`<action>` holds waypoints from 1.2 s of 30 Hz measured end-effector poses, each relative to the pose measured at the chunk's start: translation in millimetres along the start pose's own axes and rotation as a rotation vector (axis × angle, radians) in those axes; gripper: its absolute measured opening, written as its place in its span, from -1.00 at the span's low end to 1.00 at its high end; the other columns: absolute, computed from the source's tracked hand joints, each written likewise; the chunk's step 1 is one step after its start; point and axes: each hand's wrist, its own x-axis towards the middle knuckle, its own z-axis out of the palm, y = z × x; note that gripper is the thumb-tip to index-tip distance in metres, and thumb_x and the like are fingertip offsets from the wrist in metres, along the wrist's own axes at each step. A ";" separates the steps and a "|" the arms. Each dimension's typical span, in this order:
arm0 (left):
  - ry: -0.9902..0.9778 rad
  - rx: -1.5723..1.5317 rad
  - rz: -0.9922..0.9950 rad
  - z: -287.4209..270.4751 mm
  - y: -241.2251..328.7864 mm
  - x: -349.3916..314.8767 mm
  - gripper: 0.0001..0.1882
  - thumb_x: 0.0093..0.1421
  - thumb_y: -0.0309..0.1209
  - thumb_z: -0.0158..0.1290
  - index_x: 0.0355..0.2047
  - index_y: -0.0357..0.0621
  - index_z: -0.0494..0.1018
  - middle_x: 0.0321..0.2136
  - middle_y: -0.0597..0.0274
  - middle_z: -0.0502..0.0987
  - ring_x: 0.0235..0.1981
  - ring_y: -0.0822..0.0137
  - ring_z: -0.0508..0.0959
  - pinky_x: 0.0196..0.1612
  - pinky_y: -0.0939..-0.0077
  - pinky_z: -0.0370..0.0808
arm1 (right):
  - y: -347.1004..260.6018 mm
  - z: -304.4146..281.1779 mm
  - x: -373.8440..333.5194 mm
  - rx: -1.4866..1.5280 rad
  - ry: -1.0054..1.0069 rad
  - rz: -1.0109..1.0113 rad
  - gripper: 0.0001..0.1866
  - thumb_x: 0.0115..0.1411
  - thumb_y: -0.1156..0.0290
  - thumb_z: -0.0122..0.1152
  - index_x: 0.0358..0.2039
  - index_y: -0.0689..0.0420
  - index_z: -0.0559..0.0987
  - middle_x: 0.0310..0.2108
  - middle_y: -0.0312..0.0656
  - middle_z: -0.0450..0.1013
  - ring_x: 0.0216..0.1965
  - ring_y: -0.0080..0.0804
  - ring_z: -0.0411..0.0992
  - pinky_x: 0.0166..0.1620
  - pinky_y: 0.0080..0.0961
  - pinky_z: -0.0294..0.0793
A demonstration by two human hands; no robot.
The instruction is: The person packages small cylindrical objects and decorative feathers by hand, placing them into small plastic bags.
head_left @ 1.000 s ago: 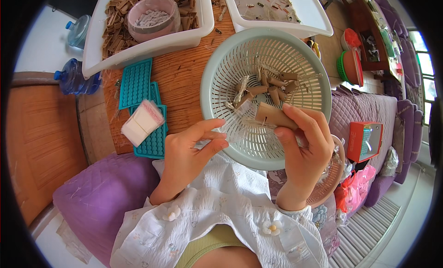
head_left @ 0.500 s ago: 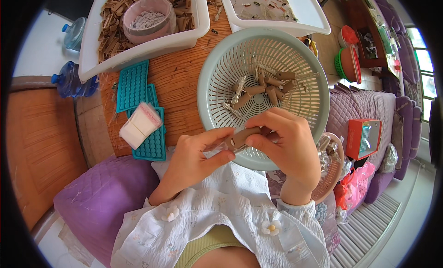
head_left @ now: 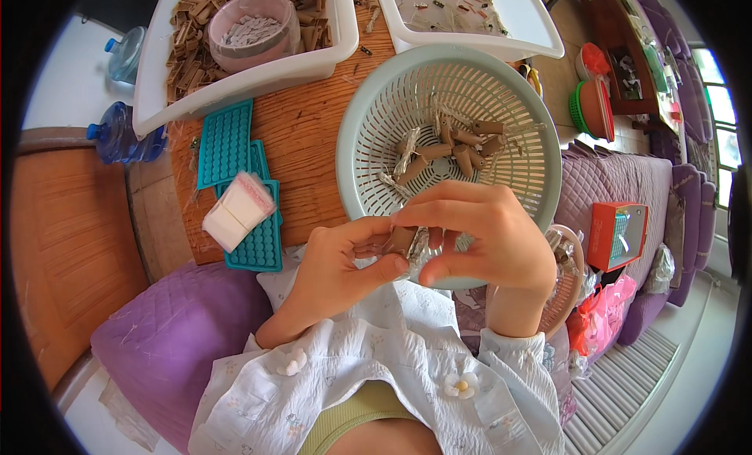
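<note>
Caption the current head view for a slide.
Left hand holding a brown tube, right hand beside it, near a basket of similar tubes.

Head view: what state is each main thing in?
Brown tube: held, partly hidden
Left hand: pinching it
Right hand: thumb, forefinger apart
Grey-green colander: open, partly filled
Left white bin: open, filled
Right white bin: open, sparsely filled
Pink bowl: open, partly filled
Teal trays: overlapping
Pale packets: stacked
Red box: open
</note>
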 end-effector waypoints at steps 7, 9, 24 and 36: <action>-0.118 -0.036 -0.068 -2.8 4.0 -2.7 -0.62 -0.01 -0.49 0.13 -0.18 -0.42 0.36 -0.38 0.14 0.51 -0.31 0.47 0.49 -0.16 0.56 0.43 | 9.4 8.1 -1.9 -0.146 0.088 -0.110 -0.73 -0.27 0.57 0.31 -0.43 0.20 0.57 -0.42 -0.17 0.43 -0.53 -0.43 0.43 -0.46 -0.58 0.43; -0.086 -0.006 -0.036 -1.7 7.4 -2.6 -0.62 -0.01 -0.49 0.13 -0.19 -0.42 0.36 -0.38 0.14 0.51 -0.31 0.47 0.49 -0.16 0.56 0.43 | 10.4 9.2 -0.4 -0.150 0.115 -0.144 -0.73 -0.27 0.59 0.29 -0.43 0.19 0.57 -0.42 -0.18 0.43 -0.54 -0.47 0.43 -0.48 -0.60 0.42; 0.005 -0.064 0.041 -1.8 2.7 -0.9 -0.64 0.04 -0.47 0.10 -0.15 -0.37 0.37 -0.39 0.17 0.52 -0.40 0.53 0.49 -0.35 0.68 0.45 | 10.6 21.9 -12.5 -0.456 0.207 -0.332 -0.69 -0.27 0.37 0.31 -0.41 0.10 0.55 -0.55 -0.36 0.44 -0.40 -0.41 0.38 -0.13 -0.25 0.30; -0.001 -0.055 0.191 4.6 5.1 3.1 -0.59 0.06 -0.35 0.10 -0.11 -0.32 0.35 -0.43 0.25 0.49 -0.42 0.58 0.44 -0.36 0.71 0.40 | 32.9 44.4 -23.8 0.042 0.509 -0.127 -0.40 -0.15 0.33 0.32 -0.07 0.24 0.34 -0.28 -0.11 0.42 -0.18 -0.24 0.37 -0.10 -0.36 0.34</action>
